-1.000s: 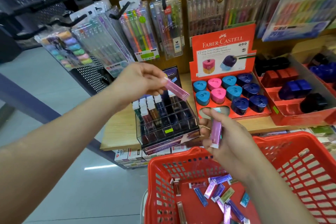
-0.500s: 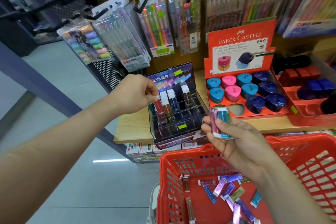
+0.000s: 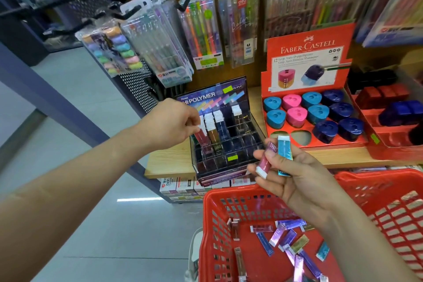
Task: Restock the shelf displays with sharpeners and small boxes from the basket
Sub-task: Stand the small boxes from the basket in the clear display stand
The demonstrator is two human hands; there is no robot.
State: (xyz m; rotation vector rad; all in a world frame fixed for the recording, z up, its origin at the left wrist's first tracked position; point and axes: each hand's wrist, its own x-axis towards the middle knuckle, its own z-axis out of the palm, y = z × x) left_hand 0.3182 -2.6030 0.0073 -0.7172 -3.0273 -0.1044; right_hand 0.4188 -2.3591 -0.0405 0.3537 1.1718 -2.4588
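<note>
My left hand (image 3: pixel 170 122) pinches the white top of a dark red small box (image 3: pixel 202 138) standing in the leftmost column of the clear Hi-Polymer display rack (image 3: pixel 225 144). My right hand (image 3: pixel 297 181) hovers above the red basket (image 3: pixel 229 199), holding a pink small box (image 3: pixel 266 159) and a teal small box (image 3: pixel 284 153) together. Several more small boxes (image 3: pixel 283 239) lie loose on the basket floor. To the right stands the red Faber-Castell sharpener tray (image 3: pixel 304 66) with blue, pink and dark blue sharpeners (image 3: pixel 318 113); two front slots are bare.
Pen and marker packs (image 3: pixel 201 36) hang on hooks above the wooden shelf (image 3: pixel 169 162). A second red tray (image 3: pixel 393 130) with dark blue and red items sits at the far right. Boxed goods (image 3: pixel 180 186) are stacked under the shelf. Grey floor lies to the left.
My left hand carried the pink-red box down from mid-air into the rack's left column. My right hand turned, and now shows a teal box beside the pink one.
</note>
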